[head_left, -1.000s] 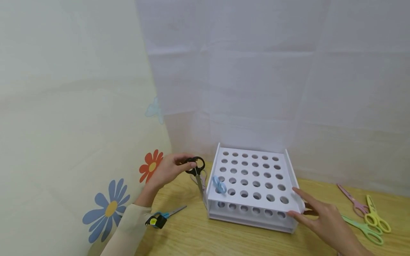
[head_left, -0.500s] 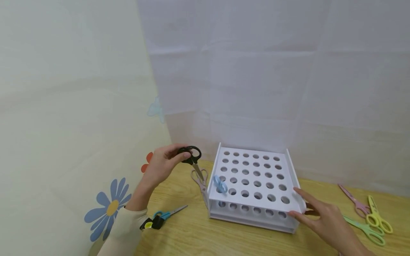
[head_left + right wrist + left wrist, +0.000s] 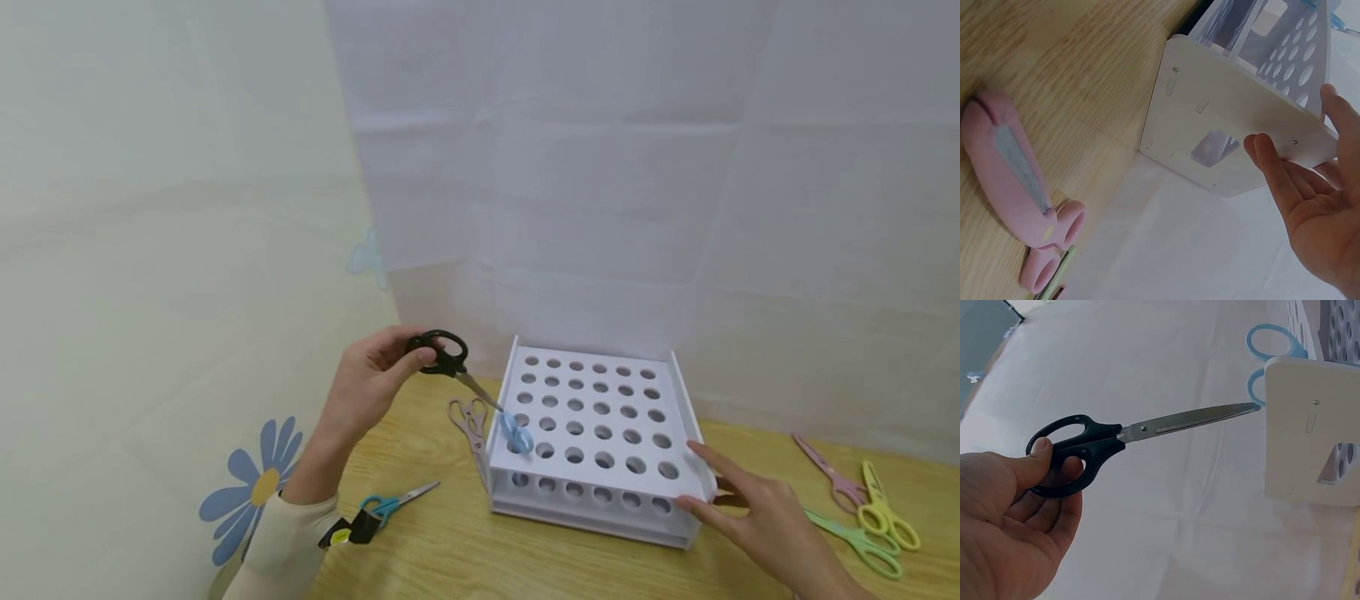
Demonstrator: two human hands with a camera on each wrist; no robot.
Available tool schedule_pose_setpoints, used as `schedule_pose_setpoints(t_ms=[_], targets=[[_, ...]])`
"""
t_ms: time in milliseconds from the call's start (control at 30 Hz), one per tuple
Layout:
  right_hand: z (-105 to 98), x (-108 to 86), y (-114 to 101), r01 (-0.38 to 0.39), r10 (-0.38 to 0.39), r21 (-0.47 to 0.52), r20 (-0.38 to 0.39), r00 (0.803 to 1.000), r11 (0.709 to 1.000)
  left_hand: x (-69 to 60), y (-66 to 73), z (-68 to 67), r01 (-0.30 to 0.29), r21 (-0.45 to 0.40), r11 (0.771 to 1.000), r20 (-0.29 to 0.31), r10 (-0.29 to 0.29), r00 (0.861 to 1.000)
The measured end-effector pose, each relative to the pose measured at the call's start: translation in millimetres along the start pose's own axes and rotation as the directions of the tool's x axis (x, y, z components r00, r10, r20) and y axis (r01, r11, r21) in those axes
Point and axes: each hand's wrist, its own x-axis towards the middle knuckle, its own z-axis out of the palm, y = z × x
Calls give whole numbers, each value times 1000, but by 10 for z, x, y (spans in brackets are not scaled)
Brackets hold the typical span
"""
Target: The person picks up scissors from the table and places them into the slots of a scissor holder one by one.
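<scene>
My left hand (image 3: 365, 383) pinches the black handles of a pair of scissors (image 3: 447, 362) between thumb and fingers. Their closed blades slant down to the right, the tip near the left edge of a white rack (image 3: 585, 476) with rows of round holes. Light blue scissors (image 3: 516, 433) stand in a hole at the rack's left side, handles up. In the left wrist view the black scissors (image 3: 1099, 440) point at the rack's side panel (image 3: 1300, 444). My right hand (image 3: 765, 517) rests on the rack's right side panel, thumb and fingers spread, as the right wrist view also shows.
Greyish-pink scissors (image 3: 473, 428) lie left of the rack, and teal scissors (image 3: 386, 505) lie nearer the front. On the right are pink (image 3: 836, 478), yellow (image 3: 881, 512) and green scissors (image 3: 855, 534). Thick pink scissors (image 3: 1016, 181) lie on the table in the right wrist view.
My left hand has lifted the black scissors up and leftward, and their blades have swung from steeply downward to a rightward slant. My right hand has stayed on the rack.
</scene>
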Motion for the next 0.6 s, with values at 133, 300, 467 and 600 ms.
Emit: schedule_pose_setpoints(t_ms=[133,300,467,600], targets=[[4,7,10,12,-12,1,-11,1000,1000,13,-21,76,1,-48,999,21,0,1000],[5,13,1,-9,9,-7,5,1000,1000,4,-95,172,17,-35,999,43,-15,999],[8,15,-13,-26,26,-5,23,999,1000,-4,-167,263,36,-45,998,78,-33,996],[24,16,-25,4,-4,1,5,1000,1000,-23,-209,318,43,3,999,98,-43,994]])
